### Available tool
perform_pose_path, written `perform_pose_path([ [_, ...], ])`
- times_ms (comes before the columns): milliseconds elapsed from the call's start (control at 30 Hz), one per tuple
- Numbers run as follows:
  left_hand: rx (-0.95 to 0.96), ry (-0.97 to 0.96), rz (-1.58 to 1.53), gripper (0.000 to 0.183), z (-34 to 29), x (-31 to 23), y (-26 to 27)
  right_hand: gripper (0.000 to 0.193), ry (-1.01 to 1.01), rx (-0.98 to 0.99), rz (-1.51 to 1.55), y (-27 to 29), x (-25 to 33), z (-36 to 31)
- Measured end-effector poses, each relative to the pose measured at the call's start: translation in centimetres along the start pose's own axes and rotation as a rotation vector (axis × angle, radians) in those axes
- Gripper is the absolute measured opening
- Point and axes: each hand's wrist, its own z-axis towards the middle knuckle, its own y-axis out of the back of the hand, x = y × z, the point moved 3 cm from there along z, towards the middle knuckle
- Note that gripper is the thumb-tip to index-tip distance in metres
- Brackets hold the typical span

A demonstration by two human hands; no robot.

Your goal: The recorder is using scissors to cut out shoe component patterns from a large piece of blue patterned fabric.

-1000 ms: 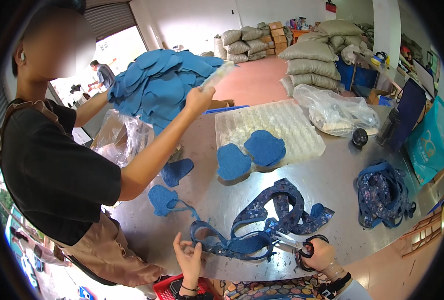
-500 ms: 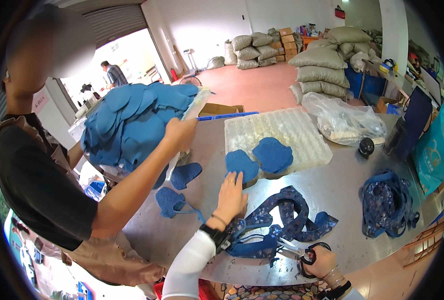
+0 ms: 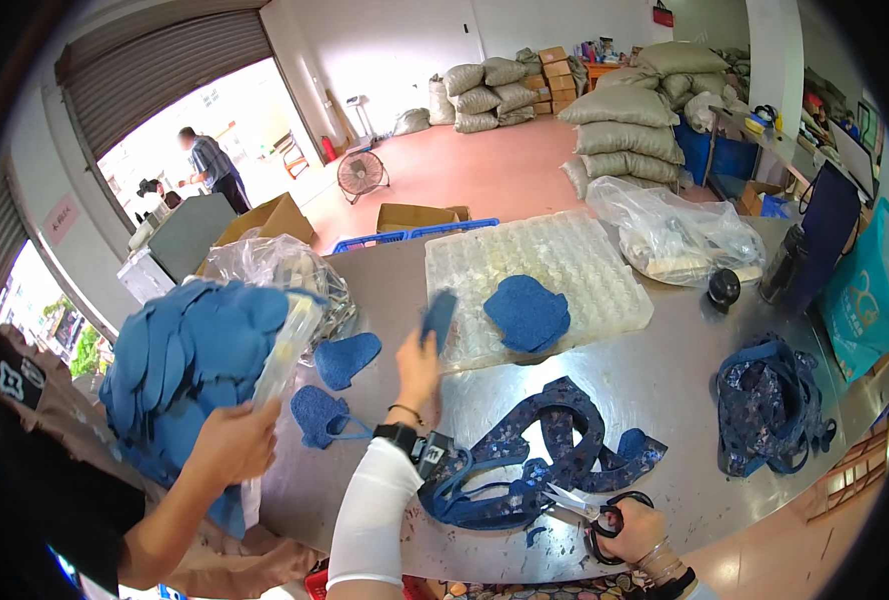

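Evidently grasped blue piece in left hand at left edge of tray; gripped scissors in right hand toward worktop near edge; needed parted blades kept clear of patterned strips.

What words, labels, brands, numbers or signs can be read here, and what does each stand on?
Teal shopping bag, right: pale looping emblem with small characters; wording not transcribed.
Small pink paper sign on the white wall, left: characters too small to read.
Black patch on the brown cloth apron, left: white symbol, no legible words.
Black-handled metal scissors and flat blue fabric cutout: no legible text.
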Motion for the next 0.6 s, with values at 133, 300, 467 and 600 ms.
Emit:
perform_pose_path([
  [133, -0.109, 0.122, -1.282, 0.024, -1.8, 0.7, 2.0, 0.036, 0.021, -0.02, 0.021, -0.5, -0.4, -0.2],
  [300, -0.272, -0.249, -0.467, 0.036, -3.2, -5.2, 3.1, 0.039, 0.051, -0.026, -0.06, -0.3, -0.2, 0.1],
  [467, -0.159, -0.562, -0.099, 0.053, -1.9, -9.8, -5.9, 0.038, 0.041, -0.048, -0.049, -0.8, -0.3, 0.0],
  [600, 0.02, -0.556, 0.389, 0.055, -4.8, -7.1, -14.0, 0.036, 0.012, -0.029, -0.036, -0.8, -0.1, 0.0],
])
